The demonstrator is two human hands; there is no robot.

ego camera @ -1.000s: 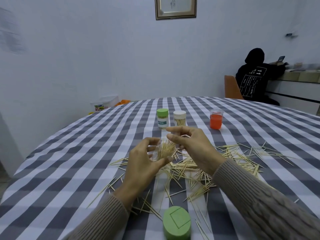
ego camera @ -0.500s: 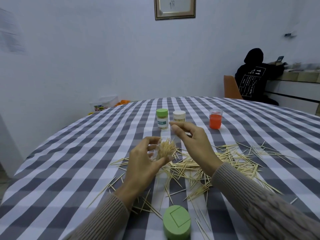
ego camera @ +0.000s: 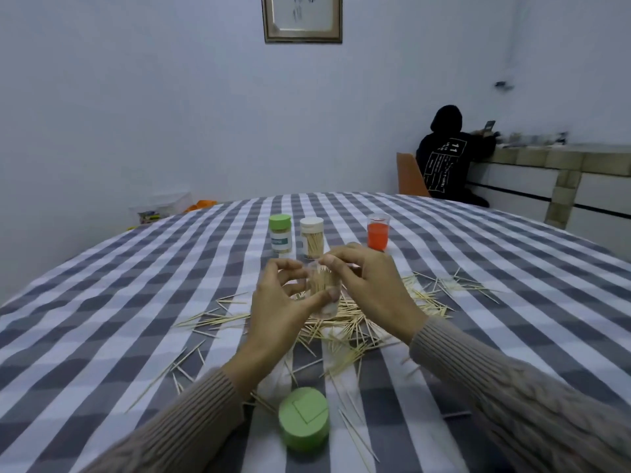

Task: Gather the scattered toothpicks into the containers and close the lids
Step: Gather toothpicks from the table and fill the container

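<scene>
My left hand [ego camera: 283, 302] grips a clear open container [ego camera: 322, 295] upright above the checked table [ego camera: 136, 302]; toothpicks stand inside it. The fingertips of my right hand [ego camera: 368, 285] pinch at the tops of those toothpicks at the container's mouth. Many loose toothpicks [ego camera: 345, 329] lie scattered on the cloth under and around both hands. A green lid [ego camera: 304, 418] lies near the front edge. Further back stand a green-lidded container [ego camera: 280, 237], a white-lidded container [ego camera: 311, 237] with toothpicks and an orange-filled clear container [ego camera: 378, 232].
A person in a dark hooded top [ego camera: 447, 158] sits on an orange chair [ego camera: 409, 177] at a counter at the back right. A plastic box [ego camera: 160, 208] sits beyond the table's left rim. A framed picture [ego camera: 302, 17] hangs on the wall.
The container has gone from tilted to upright in my left hand. My right hand has come left to the container's mouth, fingertips now on the toothpick tops.
</scene>
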